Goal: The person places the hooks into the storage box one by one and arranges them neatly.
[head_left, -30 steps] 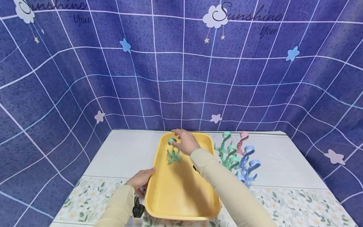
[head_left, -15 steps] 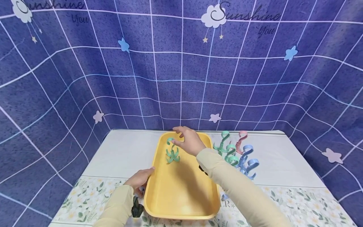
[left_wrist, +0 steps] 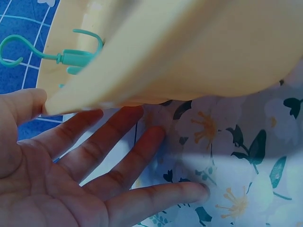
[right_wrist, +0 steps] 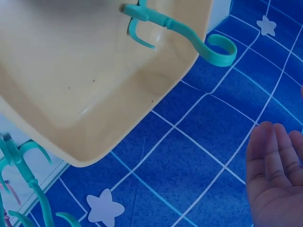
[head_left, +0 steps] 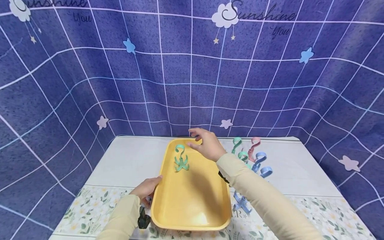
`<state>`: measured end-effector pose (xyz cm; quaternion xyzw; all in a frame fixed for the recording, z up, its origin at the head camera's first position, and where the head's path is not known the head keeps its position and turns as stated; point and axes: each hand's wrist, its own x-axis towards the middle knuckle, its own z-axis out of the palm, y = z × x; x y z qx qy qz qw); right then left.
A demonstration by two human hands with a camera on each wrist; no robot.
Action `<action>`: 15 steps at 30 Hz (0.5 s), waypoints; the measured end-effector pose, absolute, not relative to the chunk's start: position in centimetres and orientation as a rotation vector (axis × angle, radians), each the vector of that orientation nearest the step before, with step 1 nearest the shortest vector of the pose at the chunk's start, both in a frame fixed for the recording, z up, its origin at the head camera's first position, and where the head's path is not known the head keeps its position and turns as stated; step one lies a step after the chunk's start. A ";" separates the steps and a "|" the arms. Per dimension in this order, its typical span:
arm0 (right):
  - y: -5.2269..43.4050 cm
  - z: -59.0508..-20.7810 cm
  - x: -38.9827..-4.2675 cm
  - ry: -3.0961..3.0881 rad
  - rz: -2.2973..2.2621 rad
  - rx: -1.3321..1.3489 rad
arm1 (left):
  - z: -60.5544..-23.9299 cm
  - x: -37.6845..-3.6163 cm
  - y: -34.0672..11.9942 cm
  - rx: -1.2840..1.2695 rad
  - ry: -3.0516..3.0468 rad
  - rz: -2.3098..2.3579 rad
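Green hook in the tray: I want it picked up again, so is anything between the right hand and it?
Nothing visible: the green hook stands alone in the yellow tray, and the right hand hovers open just beside it.

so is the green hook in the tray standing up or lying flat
Standing up: the hook rests on its prongs in the tray, curl on top, with the right hand apart from it.

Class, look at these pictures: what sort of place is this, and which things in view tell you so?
Probably a staged tabletop set rather than a lived-in room: a printed "Sunshine" star backdrop curtains off a table with a floral cloth, holding only a yellow tray and coloured plastic hooks.
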<state>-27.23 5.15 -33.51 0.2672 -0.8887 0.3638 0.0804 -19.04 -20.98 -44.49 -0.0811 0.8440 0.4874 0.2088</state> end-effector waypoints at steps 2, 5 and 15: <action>5.4 -33.4 -27.2 -2.652 1.091 0.798 | -44.4 -19.0 -21.0 -0.217 2.352 1.352; 5.9 -33.2 -27.0 -2.638 1.097 0.806 | -44.2 -18.9 -20.9 -0.208 2.361 1.341; 8.3 -32.1 -26.3 -2.627 1.142 0.781 | -44.0 -18.7 -20.8 -0.212 2.362 1.341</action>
